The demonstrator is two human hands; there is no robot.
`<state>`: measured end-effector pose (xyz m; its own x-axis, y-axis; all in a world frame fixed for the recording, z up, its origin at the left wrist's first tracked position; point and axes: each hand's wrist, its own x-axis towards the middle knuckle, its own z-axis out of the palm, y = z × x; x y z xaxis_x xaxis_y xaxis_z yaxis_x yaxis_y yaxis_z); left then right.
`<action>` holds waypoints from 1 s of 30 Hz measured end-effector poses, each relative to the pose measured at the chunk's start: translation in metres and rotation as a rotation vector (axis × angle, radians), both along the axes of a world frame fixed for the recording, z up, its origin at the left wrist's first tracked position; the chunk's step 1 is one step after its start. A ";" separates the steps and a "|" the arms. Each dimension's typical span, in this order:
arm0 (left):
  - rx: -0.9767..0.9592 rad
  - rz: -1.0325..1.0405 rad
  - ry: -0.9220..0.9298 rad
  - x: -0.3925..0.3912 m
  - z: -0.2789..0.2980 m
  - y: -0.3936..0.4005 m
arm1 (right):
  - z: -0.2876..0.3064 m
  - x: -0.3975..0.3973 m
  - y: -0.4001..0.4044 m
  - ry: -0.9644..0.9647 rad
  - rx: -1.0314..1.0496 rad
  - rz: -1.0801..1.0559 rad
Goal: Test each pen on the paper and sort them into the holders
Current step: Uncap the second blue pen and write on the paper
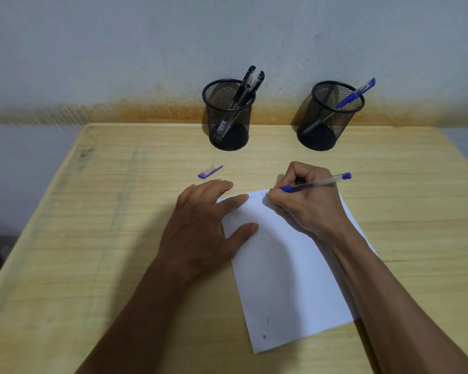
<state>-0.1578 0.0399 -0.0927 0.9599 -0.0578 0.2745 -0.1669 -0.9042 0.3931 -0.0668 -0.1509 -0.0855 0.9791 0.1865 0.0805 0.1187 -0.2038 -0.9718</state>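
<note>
My right hand (305, 203) grips an uncapped blue pen (319, 182), its tip down on the top edge of the white paper (287, 279), beside small ink marks. My left hand (203, 225) lies flat with fingers spread, pressing the paper's upper left corner. The pen's blue cap (210, 171) lies on the table just beyond my left hand. At the back stand two black mesh holders: the left holder (229, 114) has two black pens (247, 85) in it, the right holder (331, 114) has one blue pen (355, 94).
The wooden table (92, 238) ends at a stained wall behind the holders. Its left edge drops off to a dark floor. A few dark ink marks sit near the paper's bottom edge.
</note>
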 end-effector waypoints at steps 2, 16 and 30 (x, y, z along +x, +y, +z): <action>-0.003 -0.003 -0.001 0.000 0.000 0.000 | -0.001 0.002 -0.001 -0.001 0.009 -0.013; -0.007 0.000 0.012 0.000 -0.001 0.000 | -0.001 0.002 -0.001 -0.023 0.006 0.000; -0.011 0.000 0.016 0.000 0.000 0.000 | 0.002 -0.002 -0.005 -0.020 0.022 -0.020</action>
<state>-0.1575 0.0401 -0.0930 0.9641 -0.0547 0.2598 -0.1603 -0.8999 0.4055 -0.0687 -0.1555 -0.0837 0.9807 0.1651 0.1043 0.1346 -0.1846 -0.9736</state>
